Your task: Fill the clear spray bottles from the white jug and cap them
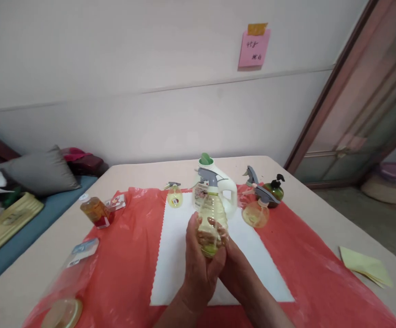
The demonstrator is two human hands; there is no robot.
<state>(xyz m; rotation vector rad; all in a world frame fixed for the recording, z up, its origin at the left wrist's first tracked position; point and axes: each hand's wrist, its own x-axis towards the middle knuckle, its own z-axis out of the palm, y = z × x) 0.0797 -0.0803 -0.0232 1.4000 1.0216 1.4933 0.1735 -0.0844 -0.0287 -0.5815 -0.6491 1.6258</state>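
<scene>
Head view: plain pale wall behind, pink sticky note (pixel 254 48) taped high on it, glazed door at right. Beige worktop (pixel 307 196) carries a red plastic sheet (pixel 126 255) with a white cloth (pixel 170 255) laid on its middle.

Both hands meet over the cloth, near the worktop's front edge. Left hand (pixel 200 264) wraps the lower body of a clear spray bottle (pixel 212 223) holding yellowish liquid; grip narrow, fingers curled around it. Right hand (pixel 234 269) presses in from the right side and underneath, also closed on the bottle, fingertips showing through the plastic. Bottle stands roughly upright, long axis vertical, grey trigger head on top pointing away from the person, base sunk into the two palms. Left hand covers more of the bottle; right sits slightly lower and behind.

Toward the back edge: white jug with green cap (pixel 218 187) directly behind the held bottle, small yellow sprayer (pixel 175 197) to its left, round yellow sprayer (pixel 255 213) to its right, dark green pump bottle (pixel 275 190) just beyond that. Amber bottle (pixel 96 212) lies near the sheet's left edge. Clear container (pixel 64 291) lies tipped at the front left corner. Yellow paper (pixel 365 266) at right edge, off the sheet. Grey cushion (pixel 41 171) beyond the worktop, left.
</scene>
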